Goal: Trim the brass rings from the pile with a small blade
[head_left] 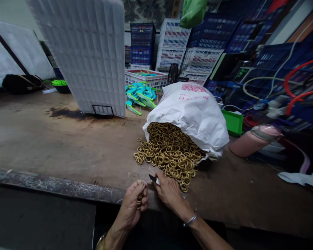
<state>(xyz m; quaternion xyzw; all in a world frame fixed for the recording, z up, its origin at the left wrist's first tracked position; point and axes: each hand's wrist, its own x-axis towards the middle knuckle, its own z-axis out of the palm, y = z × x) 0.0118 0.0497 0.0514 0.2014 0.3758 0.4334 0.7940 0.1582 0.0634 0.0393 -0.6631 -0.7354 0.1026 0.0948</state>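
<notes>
Several brass-coloured rings (139, 201) sit in my left hand (134, 201), its fingers curled round them at the table's front edge. My right hand (169, 192), just to the right and apart from it, is closed on a small knife (153, 178) with a dark blade and a pale handle. The blade points up and left. Beyond my right hand spreads a heap of the same rings (172, 151), spilling from the mouth of a white sack (190, 113) with red print that lies on its side. Part of the heap is hidden behind the right hand.
The brown table (67, 149) has a worn front edge. A tall white ribbed panel (94, 59) stands at the left back. Turquoise and green plastic parts (141, 95) lie beside the sack. A pink bottle (253, 140) stands tilted at right. Stacked crates (172, 45) line the back.
</notes>
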